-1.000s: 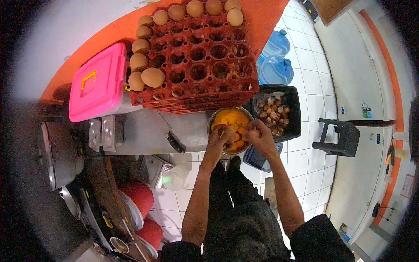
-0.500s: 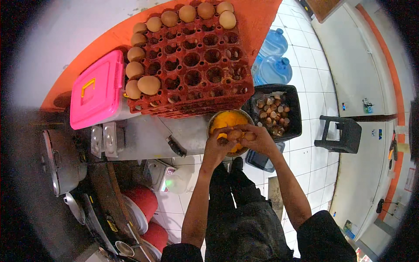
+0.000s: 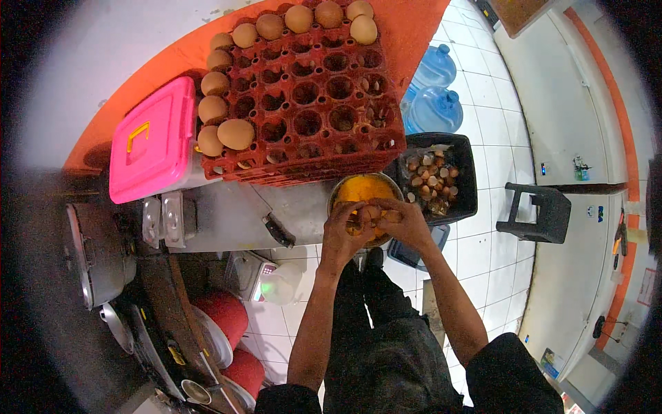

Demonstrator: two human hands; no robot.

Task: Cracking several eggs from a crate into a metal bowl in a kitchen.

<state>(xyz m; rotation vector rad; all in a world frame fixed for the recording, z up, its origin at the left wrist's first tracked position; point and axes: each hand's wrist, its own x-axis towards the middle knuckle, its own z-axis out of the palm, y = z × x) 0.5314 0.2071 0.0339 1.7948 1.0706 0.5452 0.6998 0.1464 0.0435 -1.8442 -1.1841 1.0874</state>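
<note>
Both my hands are close together over a round metal bowl (image 3: 337, 185) that holds bright yellow-orange beaten-looking egg (image 3: 364, 187). My left hand (image 3: 343, 232) has its fingers closed around brown eggshell pieces (image 3: 368, 213). Opposite it, my right hand (image 3: 411, 226) grips another brown shell piece (image 3: 392, 216), touching or nearly touching the first ones. The fingers hide part of the shells. Beyond the bowl stands a stack of red egg trays (image 3: 303, 93), with brown eggs (image 3: 236, 134) along its far and left sides and many bare cups.
Right of the bowl sits a black bin (image 3: 472, 179) with broken shells (image 3: 433, 181). A black-handled knife (image 3: 278, 231) lies on the metal counter (image 3: 227, 219). A pink-lidded box (image 3: 153, 140) stands left; blue water jugs (image 3: 434, 110) and a black stool (image 3: 534, 212) are on the right.
My hands have drawn slightly closer together, bringing the shell pieces nearer each other above the bowl. The yellow drop visible by my left fingers earlier no longer shows.
</note>
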